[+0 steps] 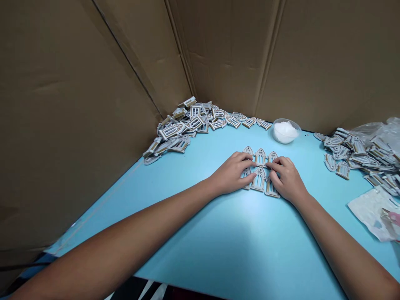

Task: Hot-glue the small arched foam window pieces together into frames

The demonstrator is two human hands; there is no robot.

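The light-blue desk (200, 233) spreads across the middle and bottom of the frame. On it, left of the upper centre, lies a heap of arched pieces (175, 130), trailing off in a thin row toward a clear round bowl (286, 132) of something white. Two rows of similar arches (258, 180) sit near the centre, partly covered by the hands. A second pile (359, 152) fills the right side, beside crumpled clear plastic (384, 129). Below that pile lies a white sheet (368, 212), with what may be a pink-handled tool (393, 217) on it.

Six pale, arched window-shaped pieces (258, 180) lie flat in two adjacent rows.
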